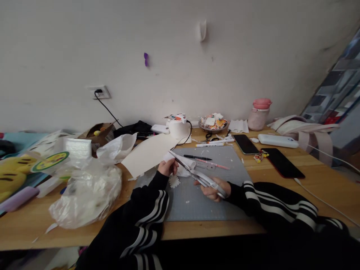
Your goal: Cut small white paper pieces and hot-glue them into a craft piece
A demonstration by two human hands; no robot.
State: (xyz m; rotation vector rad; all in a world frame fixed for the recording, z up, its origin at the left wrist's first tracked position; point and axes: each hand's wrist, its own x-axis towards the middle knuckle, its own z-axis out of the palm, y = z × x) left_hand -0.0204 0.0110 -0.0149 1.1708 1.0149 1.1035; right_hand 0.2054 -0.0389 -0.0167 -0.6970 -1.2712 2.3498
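My right hand is wrapped round the handles of a pair of scissors, which point up and left over the grey cutting mat. The blades reach to my left hand, whose fingers pinch a piece of white paper. How far the blades are apart is hard to make out. Below the left hand a small scalloped paper disc lies on the mat. A black pen, a clear ruler and a thin pinkish pen lie just beyond the scissors.
A large cream sheet curves up left of the mat. Crumpled clear plastic bags crowd the left. Behind stand a white pen holder, a bowl of paper scraps and a pink bottle. Two phones lie to the right.
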